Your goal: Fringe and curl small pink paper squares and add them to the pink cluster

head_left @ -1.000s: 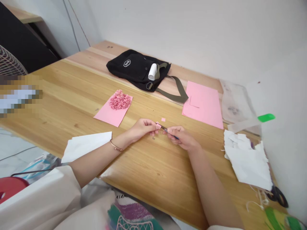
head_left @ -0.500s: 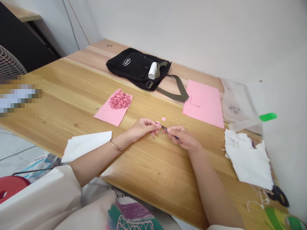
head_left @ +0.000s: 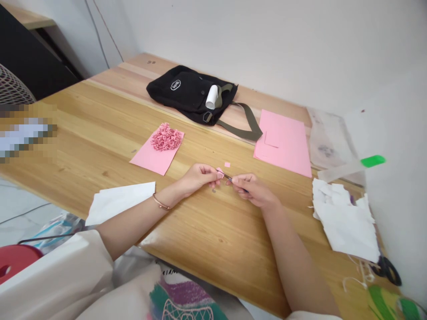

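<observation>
My left hand point(head_left: 204, 176) pinches a small pink piece of paper point(head_left: 220, 173) between thumb and fingers, above the wooden table. From the other side, my right hand point(head_left: 251, 189) grips a slim dark tool with a bluish end point(head_left: 227, 176). Its thin tip lies against the pink piece; the fingers hide much of the tool, so its exact kind is unclear. Just beyond both hands lies a small pink paper square point(head_left: 227, 164). A pile of tiny pink pieces point(head_left: 166, 137) sits on a pink sheet point(head_left: 153, 161) to the left.
A black bag point(head_left: 182, 91) bears a white roll point(head_left: 211, 97) at the back. Larger pink sheets point(head_left: 287, 142) lie at right, near torn white paper point(head_left: 348, 226) and black-handled scissors point(head_left: 388, 270). Folded white paper point(head_left: 116, 200) is by my left forearm; the wall point(head_left: 283, 49) borders the table.
The view has shifted very slightly. Both hands keep almost the same pose, with the tool's tip still at the small pink piece.
</observation>
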Demonstrator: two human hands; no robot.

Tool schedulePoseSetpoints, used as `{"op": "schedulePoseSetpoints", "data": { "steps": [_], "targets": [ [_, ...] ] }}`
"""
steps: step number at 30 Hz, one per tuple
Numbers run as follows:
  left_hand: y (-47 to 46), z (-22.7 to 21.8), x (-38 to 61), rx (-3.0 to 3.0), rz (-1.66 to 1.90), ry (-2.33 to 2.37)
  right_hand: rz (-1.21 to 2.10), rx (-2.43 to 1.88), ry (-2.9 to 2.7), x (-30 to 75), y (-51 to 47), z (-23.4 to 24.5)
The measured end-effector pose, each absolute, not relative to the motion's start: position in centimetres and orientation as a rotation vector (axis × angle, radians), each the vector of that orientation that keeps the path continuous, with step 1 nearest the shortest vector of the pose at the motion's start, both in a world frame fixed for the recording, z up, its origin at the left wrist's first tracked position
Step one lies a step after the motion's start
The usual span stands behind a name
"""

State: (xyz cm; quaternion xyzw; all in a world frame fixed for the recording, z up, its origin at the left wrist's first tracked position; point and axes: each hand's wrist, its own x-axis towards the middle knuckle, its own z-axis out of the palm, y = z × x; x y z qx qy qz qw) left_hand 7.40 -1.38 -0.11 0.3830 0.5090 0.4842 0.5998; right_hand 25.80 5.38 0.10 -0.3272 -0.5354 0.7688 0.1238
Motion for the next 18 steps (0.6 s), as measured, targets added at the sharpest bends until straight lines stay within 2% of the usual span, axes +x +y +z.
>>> {"op": "schedulePoseSetpoints", "data": {
  "steps": [18],
  "targets": [
    [-1.34,-0.36,7.18,0.86,1.122,1.112,2.229,-0.975,-1.57,25.82,5.36,0.09]
  ]
}}
